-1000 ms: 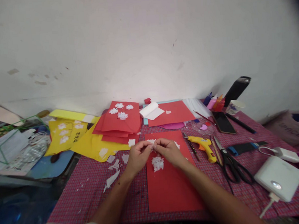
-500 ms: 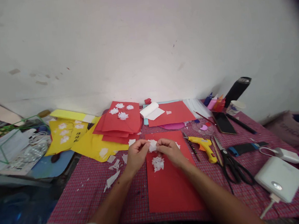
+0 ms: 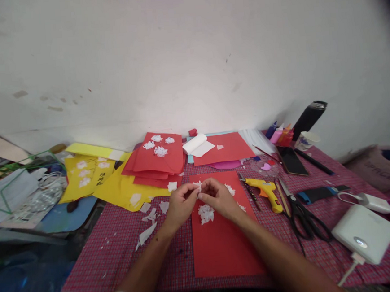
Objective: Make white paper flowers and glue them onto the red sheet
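Note:
My left hand and my right hand meet above the top of a red paper sheet. Both pinch a small white paper piece between their fingertips, and the fingers hide most of it. A white paper flower lies on the red sheet just below my hands. Another white bit shows by my right hand.
A stack of red sheets with white flowers lies behind, yellow sheets to the left. A yellow glue gun, black scissors, a white power bank, a phone and a black bottle are on the right. White scraps litter the checked cloth.
The white paper piece showed broader between my hands half a second ago. Now my fingertips have drawn closer and cover most of it. My arms have hardly shifted.

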Tool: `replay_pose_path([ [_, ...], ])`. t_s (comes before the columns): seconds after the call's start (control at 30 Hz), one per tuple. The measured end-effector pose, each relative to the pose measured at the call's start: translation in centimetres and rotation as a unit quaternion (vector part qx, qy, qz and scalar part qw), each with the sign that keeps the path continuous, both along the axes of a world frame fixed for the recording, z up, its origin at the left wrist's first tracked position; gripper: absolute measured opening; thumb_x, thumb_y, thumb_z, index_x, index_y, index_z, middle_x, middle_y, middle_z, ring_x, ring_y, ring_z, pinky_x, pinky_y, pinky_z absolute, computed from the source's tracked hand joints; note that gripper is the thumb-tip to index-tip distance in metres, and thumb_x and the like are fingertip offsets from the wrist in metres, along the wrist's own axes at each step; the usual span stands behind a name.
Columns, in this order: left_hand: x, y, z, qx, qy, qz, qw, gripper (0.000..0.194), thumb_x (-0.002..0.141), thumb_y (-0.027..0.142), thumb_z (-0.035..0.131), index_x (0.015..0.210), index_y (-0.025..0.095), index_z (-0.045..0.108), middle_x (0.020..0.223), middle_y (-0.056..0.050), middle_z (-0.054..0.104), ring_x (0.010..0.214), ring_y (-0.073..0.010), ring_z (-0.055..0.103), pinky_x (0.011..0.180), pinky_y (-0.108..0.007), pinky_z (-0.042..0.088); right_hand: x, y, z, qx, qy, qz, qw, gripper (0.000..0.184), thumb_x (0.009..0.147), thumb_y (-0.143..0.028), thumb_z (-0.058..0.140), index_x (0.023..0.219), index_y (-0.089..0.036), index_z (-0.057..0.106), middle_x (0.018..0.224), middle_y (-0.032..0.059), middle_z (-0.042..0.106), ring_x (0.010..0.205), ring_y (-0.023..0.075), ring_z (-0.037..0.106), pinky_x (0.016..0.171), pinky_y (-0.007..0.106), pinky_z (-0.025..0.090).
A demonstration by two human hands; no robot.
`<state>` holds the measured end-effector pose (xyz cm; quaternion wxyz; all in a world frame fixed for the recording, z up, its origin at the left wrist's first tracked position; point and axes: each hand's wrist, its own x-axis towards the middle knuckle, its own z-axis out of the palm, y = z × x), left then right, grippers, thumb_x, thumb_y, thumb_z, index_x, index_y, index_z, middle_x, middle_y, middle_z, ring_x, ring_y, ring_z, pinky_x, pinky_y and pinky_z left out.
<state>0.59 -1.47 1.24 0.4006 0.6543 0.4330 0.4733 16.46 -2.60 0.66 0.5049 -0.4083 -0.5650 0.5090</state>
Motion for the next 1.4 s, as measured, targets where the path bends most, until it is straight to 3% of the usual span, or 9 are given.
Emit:
replay_pose_path([
  [0.27,-0.09,0.18,-0.4,-0.021,-0.022,-0.002,1.0,0.015,0.083,0.027,0.061,0.089,0.017,0.07,0.087,-0.004,0.071,0.079,-0.0149,0.064,0.073,-0.024,0.05,0.05,0.27,-0.31,0.02,-0.085,-0.072,0.994,0.008,0.081,-0.025,0.058,0.079,-0.017,0.059,0.071,-0.0012,0.055,0.064,0.0127,0.049,0.06,0.025,0.039],
  [0.63,0.13,0.04,-0.01,-0.022,-0.018,0.021,0.999,0.008,0.079,0.023,0.065,0.081,0.016,0.068,0.078,-0.001,0.068,0.072,-0.0131,0.06,0.067,-0.022,0.046,-0.43,-0.03,-0.11,0.021,-0.005,-0.001,1.0,0.016,0.08,-0.032,0.065,0.082,-0.019,0.056,0.075,-0.0017,0.053,0.067,0.0128,0.049,0.061,0.024,0.041],
  [0.97,0.26,-0.03,-0.01,-0.026,-0.027,0.014,0.999,0.013,0.081,0.029,0.065,0.083,0.016,0.067,0.079,-0.002,0.067,0.073,-0.0132,0.059,0.068,-0.023,0.046,-0.2,0.14,-0.02,-0.005,-0.057,-0.069,0.996,0.025,0.086,-0.037,0.057,0.07,-0.017,0.061,0.061,-0.0022,0.052,0.054,0.0107,0.043,0.05,0.022,0.034],
  [1.4,-0.08,0.49,-0.59,-0.097,-0.117,0.014,0.988,0.015,0.077,0.027,0.068,0.086,0.016,0.065,0.078,-0.001,0.064,0.069,-0.0115,0.057,0.067,-0.023,0.045,-0.13,0.1,0.29,-0.051,-0.046,-0.064,0.996,0.029,0.087,-0.041,0.055,0.07,-0.017,0.057,0.054,-0.0036,0.051,0.046,0.01,0.041,0.044,0.022,0.033],
])
